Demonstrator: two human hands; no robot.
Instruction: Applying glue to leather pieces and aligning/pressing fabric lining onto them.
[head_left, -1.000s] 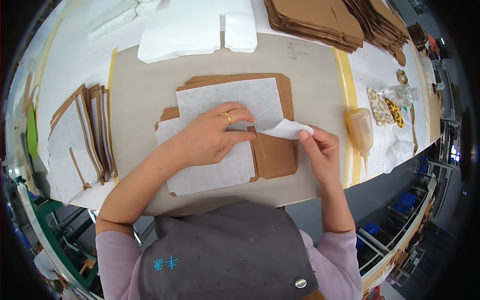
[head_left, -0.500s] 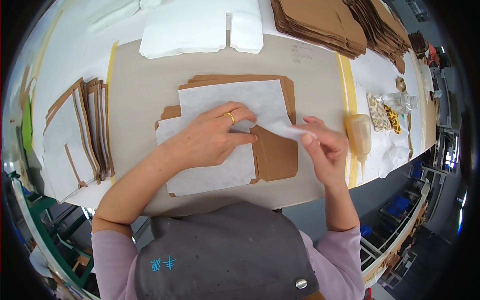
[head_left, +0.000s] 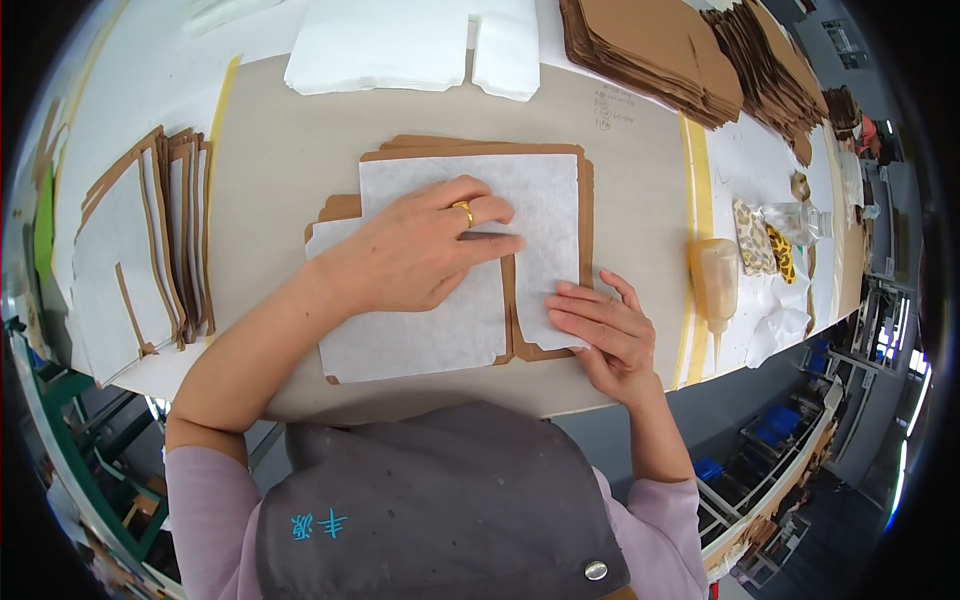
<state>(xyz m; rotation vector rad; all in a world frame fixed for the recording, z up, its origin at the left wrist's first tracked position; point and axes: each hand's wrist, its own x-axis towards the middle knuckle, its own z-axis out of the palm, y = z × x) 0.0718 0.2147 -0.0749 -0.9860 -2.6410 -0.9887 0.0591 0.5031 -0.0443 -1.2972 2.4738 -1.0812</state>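
Note:
A white sheet with a slot lies over a pile of brown cut pieces in the middle of the table. My left hand rests on the sheet, ring on one finger, fingers apart and slightly bent, fingertips near the slot's upper end. My right hand lies on the sheet's right-hand strip, fingers spread over its lower part and thumb at the lower edge.
White stacks lie behind, brown stacks at back right. White-and-brown pieces lie left. A glue bottle, clear bottle and leopard-print items are right. The table's front edge runs before my apron.
The right-hand strip, earlier lifted and bent in my right hand, now lies flat over the brown pieces. My right hand moved down and left and spread its fingers; my left hand shifted slightly up.

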